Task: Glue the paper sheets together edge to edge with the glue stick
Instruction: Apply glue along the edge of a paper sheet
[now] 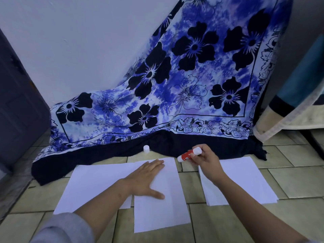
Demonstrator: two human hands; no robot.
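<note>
Two white paper sheets lie on the tiled floor, the left sheet (91, 186) overlapped along its right edge by the middle sheet (163, 213). My left hand (147, 179) presses flat on the middle sheet near that overlap, fingers straight. My right hand (205, 160) grips a red and white glue stick (188, 154), held above the floor just past the middle sheet's far right corner, its tip pointing left and down. The glue stick's white cap (146, 148) stands apart on the dark cloth edge behind the sheets.
A stack of white paper (245, 183) lies to the right under my right forearm. A blue flowered cloth (175, 85) hangs down the wall onto the floor behind. A dark door (19, 106) is at left, bedding (289, 111) at right.
</note>
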